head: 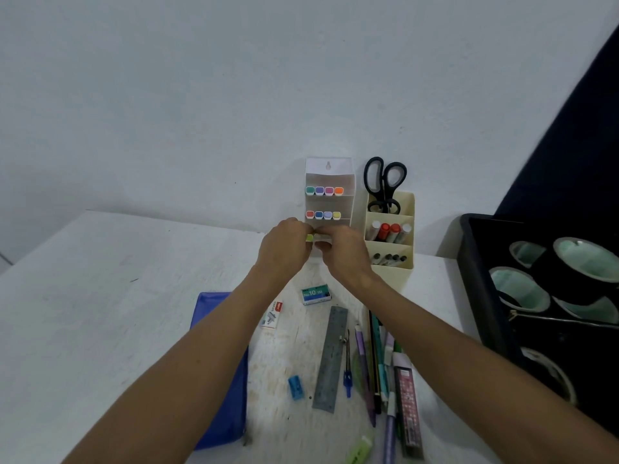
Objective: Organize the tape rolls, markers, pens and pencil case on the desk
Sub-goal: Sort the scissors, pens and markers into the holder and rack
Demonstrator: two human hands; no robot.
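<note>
A clear tiered marker stand (330, 182) leans against the wall, with coloured marker caps in its top two rows. Both hands meet at its bottom row. My left hand (284, 249) and my right hand (341, 252) pinch markers there; a yellow-green cap (309, 238) and a pale one (321, 236) show between the fingers. A blue pencil case (221, 370) lies under my left forearm. Pens and pencils (378, 360) lie loose at the front right. Tape rolls (522, 289) sit in a black tray (475, 283) on the right.
A cream organiser (390, 236) holds scissors (385, 182), red and white markers and dark pens. On the desk lie a staples box (316, 294), an eraser box (273, 314), a metal ruler (331, 358), a compass, a blue sharpener (296, 387) and a green eraser.
</note>
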